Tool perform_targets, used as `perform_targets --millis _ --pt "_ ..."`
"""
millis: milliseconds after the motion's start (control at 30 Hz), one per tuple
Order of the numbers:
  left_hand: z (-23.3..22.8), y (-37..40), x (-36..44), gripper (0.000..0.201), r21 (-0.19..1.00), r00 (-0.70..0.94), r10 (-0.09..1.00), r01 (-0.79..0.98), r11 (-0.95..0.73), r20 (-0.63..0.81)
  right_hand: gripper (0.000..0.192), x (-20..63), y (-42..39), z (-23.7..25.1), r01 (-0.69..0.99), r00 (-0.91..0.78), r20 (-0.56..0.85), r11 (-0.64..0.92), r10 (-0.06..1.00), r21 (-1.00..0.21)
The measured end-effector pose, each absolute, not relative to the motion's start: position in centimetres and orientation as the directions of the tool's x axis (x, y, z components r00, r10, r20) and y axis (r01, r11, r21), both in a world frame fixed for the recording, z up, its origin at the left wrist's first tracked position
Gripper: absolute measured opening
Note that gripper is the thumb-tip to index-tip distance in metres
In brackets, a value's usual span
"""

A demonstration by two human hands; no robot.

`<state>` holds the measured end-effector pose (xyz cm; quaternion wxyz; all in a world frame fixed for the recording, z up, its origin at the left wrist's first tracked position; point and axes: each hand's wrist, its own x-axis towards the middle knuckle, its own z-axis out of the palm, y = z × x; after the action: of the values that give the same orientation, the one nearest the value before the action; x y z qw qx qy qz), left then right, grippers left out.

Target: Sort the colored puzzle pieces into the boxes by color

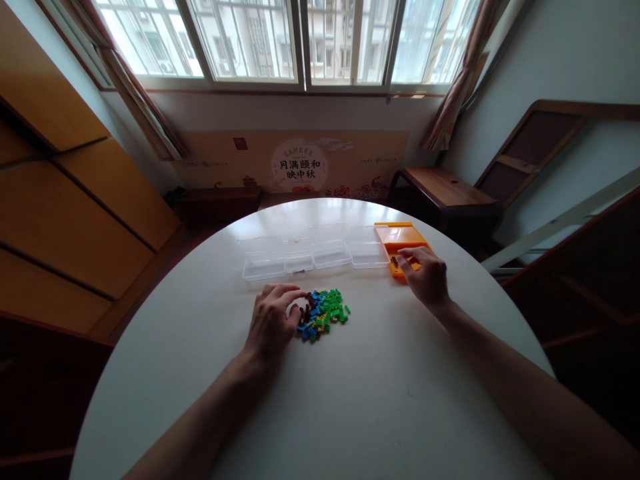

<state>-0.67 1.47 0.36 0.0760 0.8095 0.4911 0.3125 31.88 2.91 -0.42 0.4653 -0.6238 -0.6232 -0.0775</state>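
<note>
**Q:** Hands first: where does each one sit?

**R:** Left hand lies palm down on the white round table, fingertips curled at the left edge of the pile of small bricks. It touches the dark brown pieces there, but I cannot tell whether anything is pinched between the fingers. Right hand rests over the near end of the orange box, fingers bent down into it; a small dark piece shows just beside the fingertips, and whether it is gripped or already let go is not clear.

**Q:** And the pile itself?

**R:** It sits near the table's middle, between the 2 hands, a loose heap of green, blue, yellow and brown bricks. Behind it stands a row of clear plastic boxes with their lids open, touching side by side, and the orange box closes the row at its right end.

**Q:** Which step does this look like?

**R:** By my judgement, sorting by colour: brown pieces going into the orange box while the left hand feels out more of the same shade.

**Q:** What does the next move call for?

**R:** A fine pinch, I would say. The bricks are tiny and lie tangled, so lifting 1 brown piece without dragging its green and blue neighbours needs fingertip care, then a short carry to the right
</note>
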Motion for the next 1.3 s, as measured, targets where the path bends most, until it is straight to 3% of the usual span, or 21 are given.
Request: perform_targets --millis 133,467,933,1300 --pt "0.5 1.3 -0.7 0.02 0.37 0.32 0.859 0.801 -0.47 0.399 0.018 31.3 2.7 -0.6 0.858 0.162 0.689 0.244 0.707 -0.453" --pt "1.7 1.3 -1.0 0.013 0.375 0.361 0.889 0.812 -0.448 0.281 0.017 30.8 2.3 -0.5 0.856 0.106 0.698 0.292 0.708 -0.426" --pt "1.4 1.6 -0.8 0.012 0.373 0.395 0.879 0.798 -0.473 0.269 0.014 29.2 1.6 -0.1 0.844 0.04 0.694 0.348 0.719 -0.409" --pt "0.4 2.0 -1.1 0.008 0.347 0.438 0.79 0.728 -0.591 0.428 0.015 28.6 1.2 0.0 0.827 0.013 0.687 0.378 0.727 -0.416"
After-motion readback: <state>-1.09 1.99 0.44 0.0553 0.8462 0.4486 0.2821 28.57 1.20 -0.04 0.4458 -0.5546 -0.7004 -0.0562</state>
